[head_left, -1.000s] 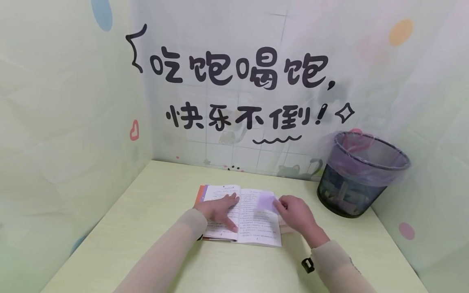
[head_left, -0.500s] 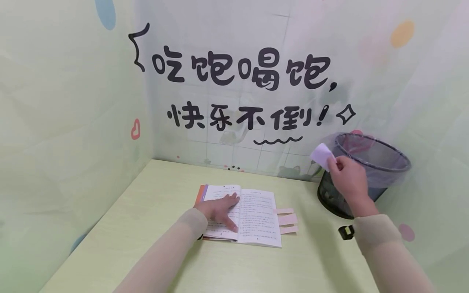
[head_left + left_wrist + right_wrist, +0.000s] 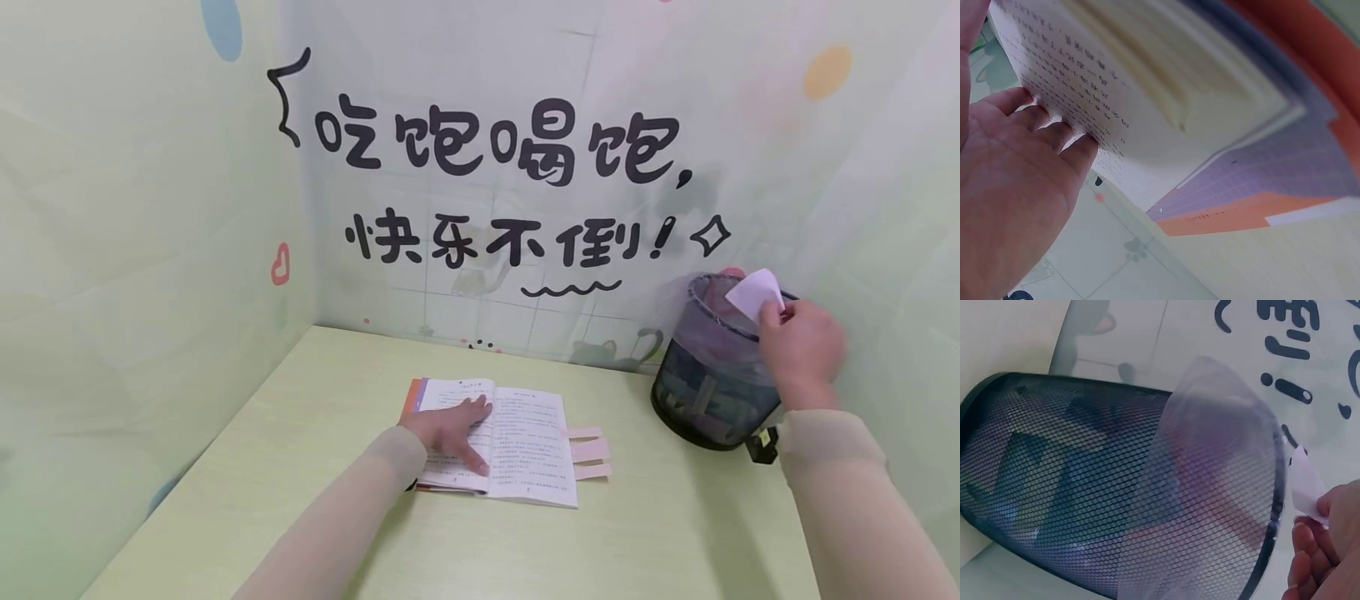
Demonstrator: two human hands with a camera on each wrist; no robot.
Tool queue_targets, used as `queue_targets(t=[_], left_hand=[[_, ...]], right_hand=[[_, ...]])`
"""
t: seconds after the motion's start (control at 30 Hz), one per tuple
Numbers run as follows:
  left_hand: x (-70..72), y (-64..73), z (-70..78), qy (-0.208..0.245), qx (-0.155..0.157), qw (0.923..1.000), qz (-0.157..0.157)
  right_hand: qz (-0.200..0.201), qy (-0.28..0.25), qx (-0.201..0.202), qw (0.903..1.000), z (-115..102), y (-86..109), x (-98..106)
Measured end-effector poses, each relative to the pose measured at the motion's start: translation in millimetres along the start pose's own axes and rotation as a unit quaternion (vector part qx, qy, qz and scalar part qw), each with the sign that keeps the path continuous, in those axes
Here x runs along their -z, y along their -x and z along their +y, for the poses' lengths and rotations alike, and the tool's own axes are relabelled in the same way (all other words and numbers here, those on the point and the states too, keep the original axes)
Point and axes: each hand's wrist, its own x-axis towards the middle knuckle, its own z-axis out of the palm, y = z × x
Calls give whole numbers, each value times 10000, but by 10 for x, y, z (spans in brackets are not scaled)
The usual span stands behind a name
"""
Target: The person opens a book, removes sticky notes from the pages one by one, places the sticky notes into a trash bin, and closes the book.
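An open book [image 3: 531, 446] with printed pages lies on the table. My left hand [image 3: 450, 429] rests on its left page with fingers spread; the left wrist view shows the fingertips [image 3: 1088, 145] against the printed page. Between thumb and fingers, my right hand [image 3: 804, 346] pinches a small light-purple sticky note [image 3: 753, 293] by one corner. Hand and note are over the mouth of a black mesh wastebasket [image 3: 708, 387]. In the right wrist view the note [image 3: 1307, 485] appears just beyond the basket's rim [image 3: 1277, 500].
Pink paper tabs [image 3: 590, 451] stick out from the book's right edge. A translucent purple bag [image 3: 705, 346] lines the wastebasket, which has items inside. The pale table [image 3: 360, 358] is bounded by printed curtains [image 3: 465, 75] at the back and sides.
My right hand has carried the purple sticky note from the book's right page rightward to the wastebasket, uncovering the pink tabs. My left hand has stayed on the book.
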Motion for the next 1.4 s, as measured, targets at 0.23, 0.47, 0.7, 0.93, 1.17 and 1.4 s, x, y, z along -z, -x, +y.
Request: queue_targets(t=[0.23, 0.47, 0.7, 0.93, 1.17, 1.4], left_hand=[[28, 17, 27, -3, -66, 10000, 20], [30, 11, 13, 79, -76, 9999, -2], [21, -1, 8, 3, -114, 9999, 1], [9, -1, 0, 111, -53, 9999, -6], [5, 26, 11, 137, -58, 9999, 5], [2, 55, 25, 100, -89, 9999, 49]], right_hand=[[-574, 478, -585, 9955, 28, -20, 46], [-64, -44, -9, 10000, -103, 99, -120], [142, -600, 889, 9941, -340, 348, -454], [-375, -536, 1619, 9846, -499, 606, -860], [-1461, -246, 1736, 9736, -546, 905, -1335], [-2417, 221, 1910, 9511, -552, 1143, -1701]])
